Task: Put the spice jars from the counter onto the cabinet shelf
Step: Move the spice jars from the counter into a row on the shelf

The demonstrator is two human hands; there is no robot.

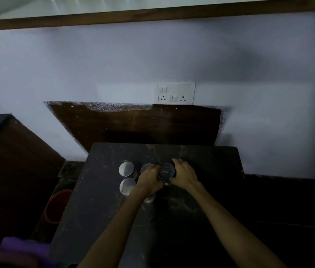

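Several spice jars stand on the dark counter (98, 209). A dark-lidded jar (165, 171) sits between my two hands: my left hand (149, 179) grips its left side and my right hand (184, 176) wraps its right side. Two jars with shiny steel lids stand to the left, one further back (126, 169) and one nearer (127, 186). A third steel lid (145, 168) shows partly behind my left hand. Another steel jar (149, 199) peeks out under my left wrist. The cabinet shelf (152, 16) runs across the top of the view, above the wall.
A white switch and socket panel (175, 93) is on the wall behind the counter, above a dark wooden backboard (133, 124). A red bucket (57, 206) stands on the floor left of the counter. Purple cloth (23, 246) shows at the bottom left.
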